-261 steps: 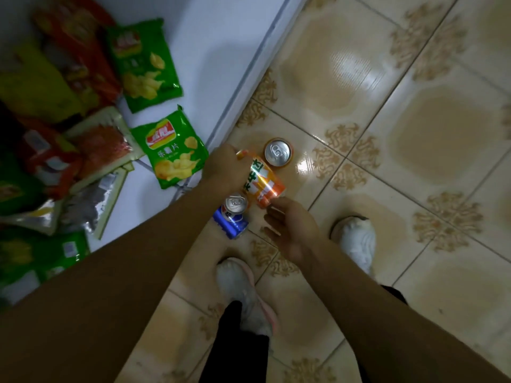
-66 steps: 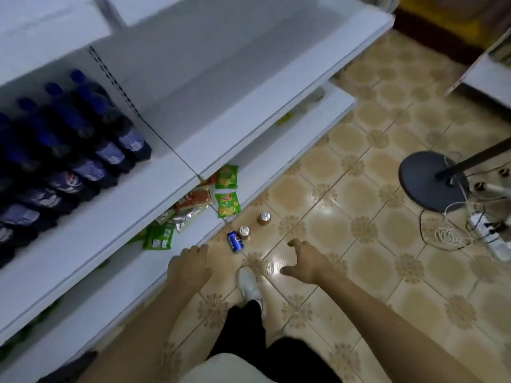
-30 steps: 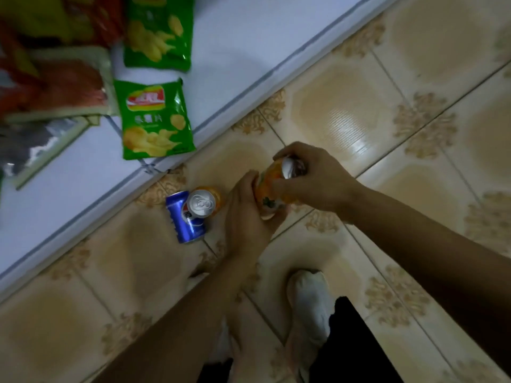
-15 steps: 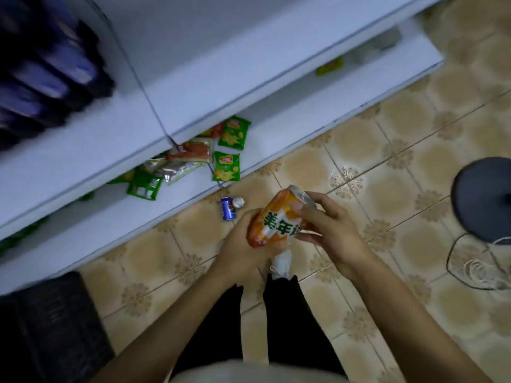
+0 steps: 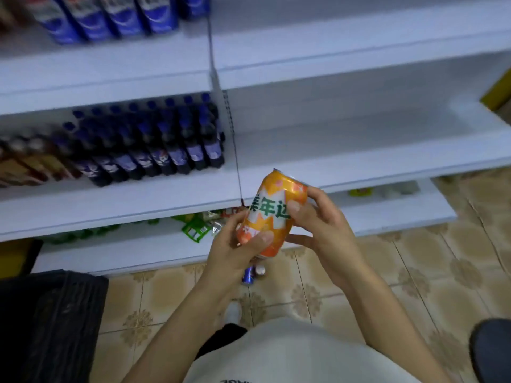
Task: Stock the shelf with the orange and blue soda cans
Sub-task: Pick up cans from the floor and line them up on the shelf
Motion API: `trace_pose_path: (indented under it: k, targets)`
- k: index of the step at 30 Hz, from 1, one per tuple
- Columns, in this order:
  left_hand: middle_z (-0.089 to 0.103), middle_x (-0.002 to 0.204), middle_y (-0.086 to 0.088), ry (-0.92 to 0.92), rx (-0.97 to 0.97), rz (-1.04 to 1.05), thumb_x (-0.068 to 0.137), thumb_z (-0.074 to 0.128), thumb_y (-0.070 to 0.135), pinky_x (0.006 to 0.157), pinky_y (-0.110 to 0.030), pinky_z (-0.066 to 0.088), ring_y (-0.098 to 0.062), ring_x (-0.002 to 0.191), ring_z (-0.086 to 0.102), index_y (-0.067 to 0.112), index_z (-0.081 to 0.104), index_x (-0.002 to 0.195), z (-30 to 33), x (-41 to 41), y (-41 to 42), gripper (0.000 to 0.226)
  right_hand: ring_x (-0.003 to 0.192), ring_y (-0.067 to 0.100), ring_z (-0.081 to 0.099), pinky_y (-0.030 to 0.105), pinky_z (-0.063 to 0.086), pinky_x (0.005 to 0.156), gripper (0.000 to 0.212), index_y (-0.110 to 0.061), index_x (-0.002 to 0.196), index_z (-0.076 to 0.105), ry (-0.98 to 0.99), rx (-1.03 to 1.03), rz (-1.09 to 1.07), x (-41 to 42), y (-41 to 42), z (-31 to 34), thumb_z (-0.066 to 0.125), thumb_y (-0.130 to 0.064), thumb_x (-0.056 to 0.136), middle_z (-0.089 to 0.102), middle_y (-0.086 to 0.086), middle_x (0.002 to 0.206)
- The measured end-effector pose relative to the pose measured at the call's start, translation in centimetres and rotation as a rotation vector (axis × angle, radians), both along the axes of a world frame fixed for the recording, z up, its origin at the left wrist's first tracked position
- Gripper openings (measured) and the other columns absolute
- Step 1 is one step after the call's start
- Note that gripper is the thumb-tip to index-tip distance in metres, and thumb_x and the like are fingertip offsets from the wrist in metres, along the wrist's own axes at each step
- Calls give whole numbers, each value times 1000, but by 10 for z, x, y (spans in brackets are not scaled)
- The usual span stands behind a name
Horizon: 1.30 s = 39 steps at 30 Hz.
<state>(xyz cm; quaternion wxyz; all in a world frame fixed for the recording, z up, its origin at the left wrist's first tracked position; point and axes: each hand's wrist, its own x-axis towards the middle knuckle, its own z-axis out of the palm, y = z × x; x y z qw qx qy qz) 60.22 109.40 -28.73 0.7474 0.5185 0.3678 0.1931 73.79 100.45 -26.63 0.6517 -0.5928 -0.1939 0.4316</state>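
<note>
The orange soda can (image 5: 272, 214) is held up in front of the white shelf (image 5: 359, 150), tilted with its top leaning up and to the right, green characters on a white band facing the camera. Both hands grip it. The left hand (image 5: 235, 250) wraps the lower end from the left, its thumb pressed across the orange base of the label. The right hand (image 5: 323, 230) closes on the upper half from the right, thumb lying over the white band and fingers curled round the far side near the rim.

Below the can, on the patterned beige tile floor (image 5: 414, 272), a blue soda can (image 5: 248, 275) lies on its side, with another can (image 5: 260, 270) just beside it showing only its silver top; both sit close to the foot of the shelving.

The shelf section behind the can is bare white board. The section to its left holds rows of dark bottles with blue caps (image 5: 154, 145), and the tier above carries blue-labelled bottles (image 5: 116, 15). On the lowest tier, green snack bags (image 5: 195, 230) lie behind the left hand. A dark crate (image 5: 49, 322) stands on the floor at the left, and a white shoe (image 5: 233, 312) shows between the forearms.
</note>
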Motion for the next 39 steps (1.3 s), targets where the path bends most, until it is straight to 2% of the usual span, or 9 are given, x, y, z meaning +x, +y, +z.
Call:
trace_pose_path:
  k: [3, 8, 13, 16, 20, 24, 29, 34, 39]
  targets:
    - [70, 104, 1, -42, 240, 193, 57, 89, 19, 67, -22, 55, -10, 87, 69, 19, 58, 117, 27, -9, 3, 67, 93, 15, 71, 33, 59, 75, 56, -24, 125, 52, -89, 47, 137, -16, 21, 24, 73, -26, 73, 72, -3, 104]
    - [72, 99, 11, -194, 416, 405, 68, 79, -6, 67, -19, 55, -9, 90, 70, 20, 57, 116, 55, -29, 25, 59, 97, 19, 69, 35, 59, 76, 55, -30, 120, 52, -230, 139, 212, -43, 66, 49, 80, -13, 75, 71, -1, 107]
    - [70, 110, 5, -266, 507, 555, 58, 81, 29, 79, -31, 57, -17, 103, 68, 28, 59, 119, 64, -56, 71, 65, 100, 8, 66, 29, 56, 83, 60, -35, 121, 51, -385, 216, 289, -71, 121, 73, 83, -17, 73, 68, -12, 110]
    - [63, 117, 7, -156, 717, 645, 59, 76, 43, 79, -18, 53, -7, 106, 63, 32, 58, 122, 74, -76, 110, 66, 97, 5, 67, 24, 55, 79, 61, -33, 119, 52, -445, 268, 323, -88, 164, 91, 84, -14, 70, 69, -15, 105]
    - [54, 120, 5, 111, 1185, 735, 68, 69, 47, 86, -15, 47, -8, 112, 55, 19, 54, 131, 90, -111, 182, 71, 88, 1, 67, 16, 52, 69, 63, -31, 119, 51, -538, 318, 380, -115, 238, 113, 84, -13, 68, 69, -18, 99]
    - [57, 116, 10, 160, 1233, 774, 66, 68, 45, 88, -29, 50, -10, 109, 57, 19, 57, 128, 100, -149, 273, 69, 74, 2, 66, 14, 50, 58, 66, -38, 123, 45, -643, 340, 420, -149, 326, 131, 83, -24, 70, 67, -24, 99]
    - [58, 112, 20, 168, 1120, 736, 66, 68, 54, 82, -29, 54, 0, 100, 59, 32, 55, 128, 107, -181, 391, 67, 94, -8, 61, 16, 51, 81, 60, -37, 125, 44, -739, 292, 407, -184, 449, 139, 78, -31, 76, 63, -23, 105]
    - [51, 131, 17, 278, 1225, 368, 80, 70, 45, 93, -21, 48, 1, 113, 53, 40, 35, 141, 106, -205, 491, 71, 101, 5, 60, 21, 49, 82, 62, -24, 125, 41, -792, 142, 365, -187, 549, 138, 79, -28, 76, 57, -18, 104]
    - [60, 113, -1, 535, 1811, 140, 87, 55, 38, 75, -30, 54, -21, 99, 59, 17, 60, 122, 101, -220, 563, 41, 108, 15, 58, 31, 50, 91, 66, -16, 125, 43, -818, 30, 319, -175, 622, 131, 82, -22, 73, 59, 0, 119]
